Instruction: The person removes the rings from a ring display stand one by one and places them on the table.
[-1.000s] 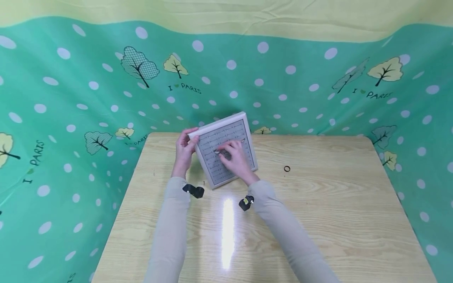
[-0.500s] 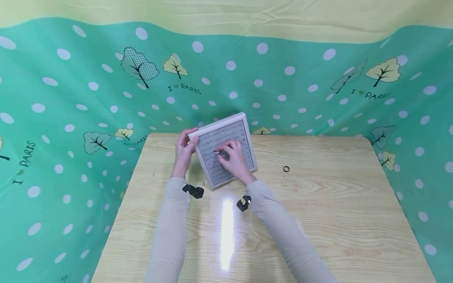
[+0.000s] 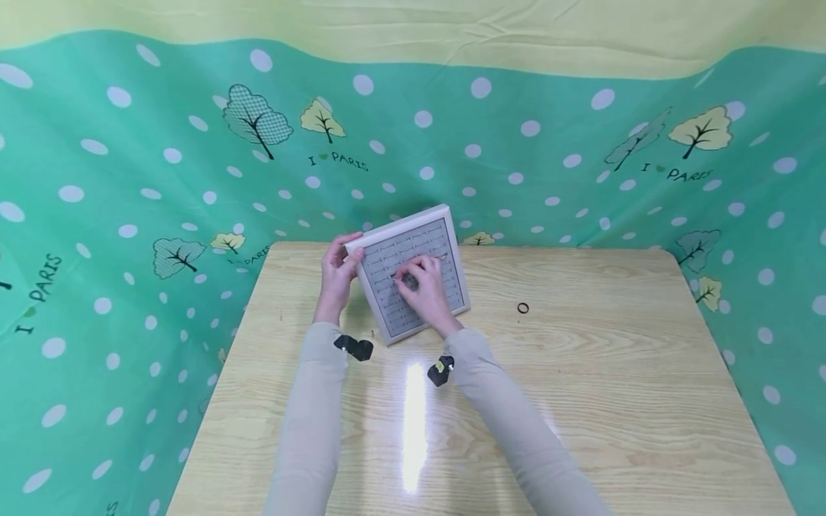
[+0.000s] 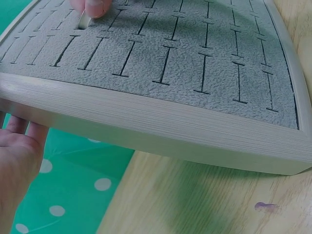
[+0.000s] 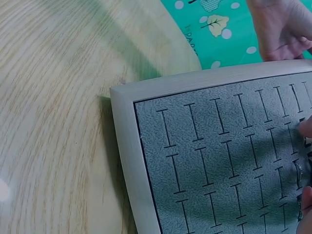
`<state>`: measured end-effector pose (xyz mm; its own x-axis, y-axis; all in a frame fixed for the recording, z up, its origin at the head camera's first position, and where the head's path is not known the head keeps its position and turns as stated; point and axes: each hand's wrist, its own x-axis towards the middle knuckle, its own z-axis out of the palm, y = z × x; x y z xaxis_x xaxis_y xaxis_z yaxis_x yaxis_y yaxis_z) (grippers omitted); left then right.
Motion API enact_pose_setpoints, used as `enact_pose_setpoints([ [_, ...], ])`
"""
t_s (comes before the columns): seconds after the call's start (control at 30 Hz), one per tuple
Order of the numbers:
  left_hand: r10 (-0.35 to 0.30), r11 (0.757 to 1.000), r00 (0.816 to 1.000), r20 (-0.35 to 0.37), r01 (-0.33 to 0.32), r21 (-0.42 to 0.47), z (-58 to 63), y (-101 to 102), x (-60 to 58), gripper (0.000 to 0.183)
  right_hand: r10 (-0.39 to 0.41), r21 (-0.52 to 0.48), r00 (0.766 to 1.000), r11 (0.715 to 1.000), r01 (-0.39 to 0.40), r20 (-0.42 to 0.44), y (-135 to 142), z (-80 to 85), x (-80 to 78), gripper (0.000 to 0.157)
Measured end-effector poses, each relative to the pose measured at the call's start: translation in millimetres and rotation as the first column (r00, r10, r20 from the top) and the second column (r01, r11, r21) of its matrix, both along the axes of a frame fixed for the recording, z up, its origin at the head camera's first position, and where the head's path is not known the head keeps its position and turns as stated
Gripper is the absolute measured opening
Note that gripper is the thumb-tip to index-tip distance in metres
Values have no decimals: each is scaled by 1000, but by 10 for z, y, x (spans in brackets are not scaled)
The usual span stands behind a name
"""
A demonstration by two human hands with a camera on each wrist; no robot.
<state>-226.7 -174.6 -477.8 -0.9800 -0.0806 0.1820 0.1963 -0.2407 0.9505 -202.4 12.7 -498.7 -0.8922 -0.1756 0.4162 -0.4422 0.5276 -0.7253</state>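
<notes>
A ring display tray with a pale frame and a grey slotted pad leans tilted at the table's back edge. My left hand grips its upper left corner, thumb on the front and fingers behind; in the left wrist view the left hand reaches under the frame. My right hand is over the middle of the pad, thumb and fingertips pinching a silver ring right at a slot. Another ring sits in the pad near the right fingertips. A further shiny ring shows near the tray's right side.
A dark ring lies on the wooden table to the right of the tray. A small speck lies by the tray's lower left. A green dotted curtain hangs close behind the tray.
My right wrist has shifted slightly left, its fingertips staying at the same slot, and less of the pinched ring shows in the head view. My left hand and the tray keep their place.
</notes>
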Motion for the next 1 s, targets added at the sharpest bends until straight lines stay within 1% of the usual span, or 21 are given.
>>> enact_pose_setpoints([
  [0.2, -5, 1000, 1000, 1, 5, 2, 6, 17, -6, 28, 6, -25, 1000, 1000, -6, 13, 16, 6, 4, 9],
  [0.43, -5, 1000, 1000, -2, 5, 8, 3, 39, -9, 26, 28, -93, 1000, 995, -28, -2, 44, -27, 6, 8],
  [0.63, -10, 1000, 1000, -3, 10, 13, -12, 47, -5, 27, 57, -127, 998, 990, -54, 19, 86, -38, 15, 8],
  [0.73, -10, 1000, 1000, -3, 10, 5, -13, 46, -2, 31, 84, -174, 996, 982, -77, 33, 114, -19, 21, 8],
  [0.83, -7, 1000, 1000, -2, 7, -10, -16, 35, -2, 33, 108, -246, 993, 965, -91, 55, 144, 11, 27, 8],
  [1.0, -7, 1000, 1000, -4, 7, -22, -12, 21, -2, 32, 101, -329, 993, 941, -76, 60, 199, 44, 49, 5],
])
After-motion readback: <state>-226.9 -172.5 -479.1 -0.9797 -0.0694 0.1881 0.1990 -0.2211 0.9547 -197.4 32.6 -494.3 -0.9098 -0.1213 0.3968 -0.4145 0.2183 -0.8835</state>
